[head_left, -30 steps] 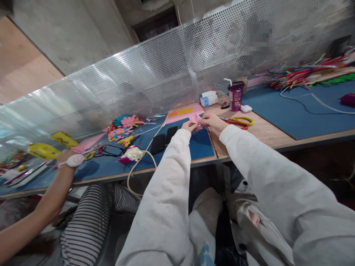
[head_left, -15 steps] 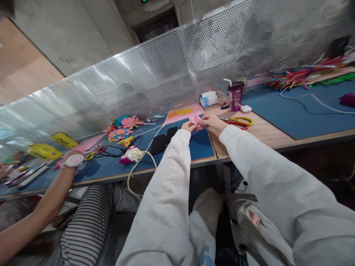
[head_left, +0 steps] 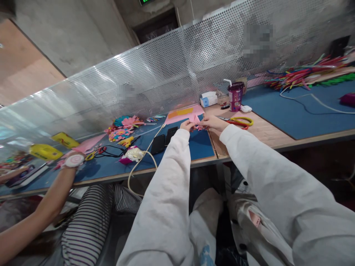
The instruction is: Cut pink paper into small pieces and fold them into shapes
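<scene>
Between my two hands is a small pink piece of folded paper [head_left: 195, 119], held just above the blue mat [head_left: 203, 144]. My left hand [head_left: 188, 126] grips its left side with the fingers pinched together. On the other side, my right hand [head_left: 212, 122] closes its fingertips on the same paper. Small pink bits show under the fingers, too fine to make out. Right beside my right hand lie scissors with yellow and red handles [head_left: 242, 121]. Behind the hands is a pink sheet [head_left: 172, 117] with an orange piece [head_left: 181, 112] on it.
Two dark phones [head_left: 158, 144] lie left of my hands, near a cream cable [head_left: 152, 142]. A purple cup [head_left: 235, 96] with a straw and a tissue pack [head_left: 208, 99] stand behind. Paper flowers [head_left: 123, 129] lie farther left, beside a co-worker's arm [head_left: 59, 192]. A perforated metal screen [head_left: 155, 70] borders the table.
My hands stay nearly in place, with the pink paper turned slightly between the fingers. At the far left, another person's hand has come into view over a device.
</scene>
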A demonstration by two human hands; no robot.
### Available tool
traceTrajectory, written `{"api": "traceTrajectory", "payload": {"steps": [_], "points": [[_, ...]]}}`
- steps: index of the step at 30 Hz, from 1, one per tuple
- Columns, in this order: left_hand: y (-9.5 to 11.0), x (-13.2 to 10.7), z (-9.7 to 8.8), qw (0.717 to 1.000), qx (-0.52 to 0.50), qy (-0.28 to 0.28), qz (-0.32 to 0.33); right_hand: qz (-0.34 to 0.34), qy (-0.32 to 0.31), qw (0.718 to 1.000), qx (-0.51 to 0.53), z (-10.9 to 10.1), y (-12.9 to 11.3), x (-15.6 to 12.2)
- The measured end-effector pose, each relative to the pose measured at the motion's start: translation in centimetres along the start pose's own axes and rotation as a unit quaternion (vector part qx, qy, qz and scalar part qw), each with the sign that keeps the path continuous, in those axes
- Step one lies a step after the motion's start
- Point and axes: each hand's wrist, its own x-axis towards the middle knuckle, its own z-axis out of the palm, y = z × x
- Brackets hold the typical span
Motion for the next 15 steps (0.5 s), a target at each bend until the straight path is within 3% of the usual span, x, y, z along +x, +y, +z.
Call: {"api": "traceTrajectory", "payload": {"steps": [15], "points": [[0.24, -0.50, 0.34, 0.997, -0.072, 0.006, -0.034, -0.017, 0.033, 0.999, -0.021, 0.54, 0.30, 0.16]]}}
